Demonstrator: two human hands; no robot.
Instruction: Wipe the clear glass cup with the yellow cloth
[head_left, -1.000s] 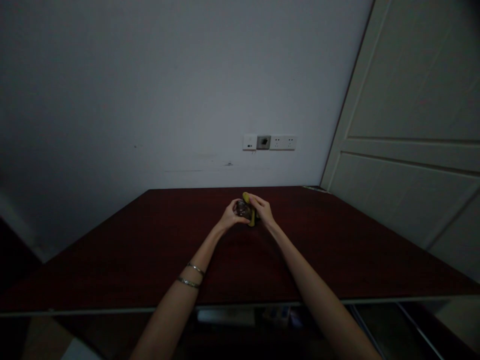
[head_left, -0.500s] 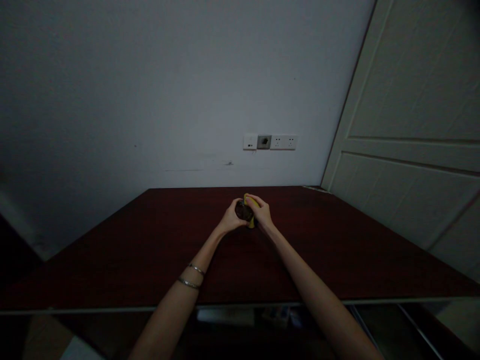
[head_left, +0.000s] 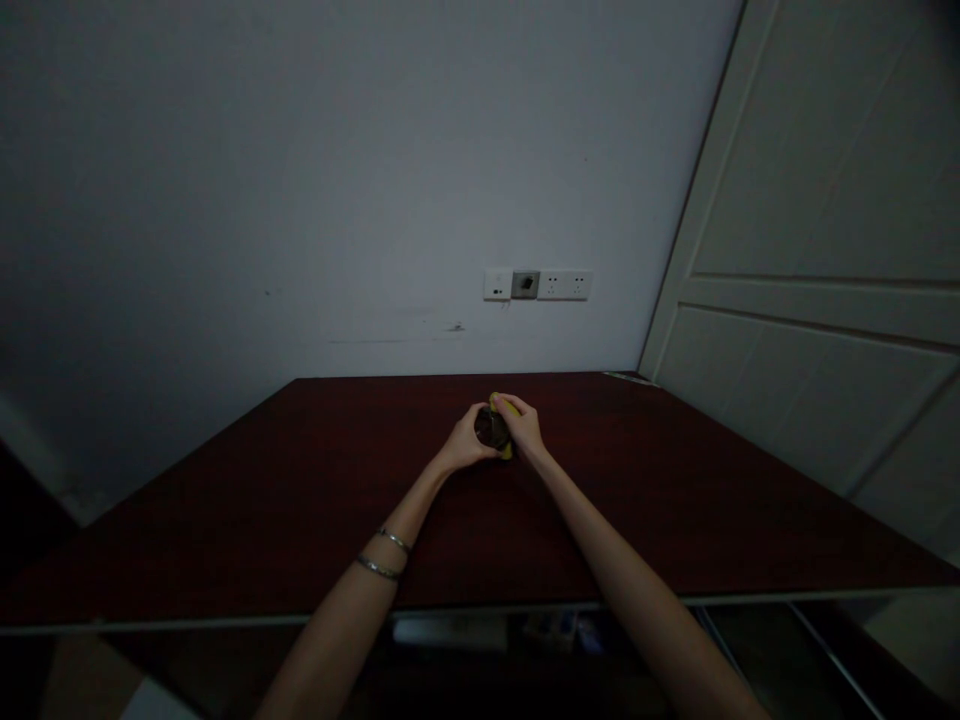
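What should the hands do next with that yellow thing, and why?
Maybe the right hand should gently press the yellow piece against the dark rounded object, because the left hand cups that object's other side.

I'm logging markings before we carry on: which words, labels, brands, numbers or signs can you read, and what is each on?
None can be read in this view.
Dark item and yellow piece: too small and dim to show any lettering.
Wall sockets: holes show, no legible markings.
Things under the tabletop: dark and blurred; any print is unreadable.
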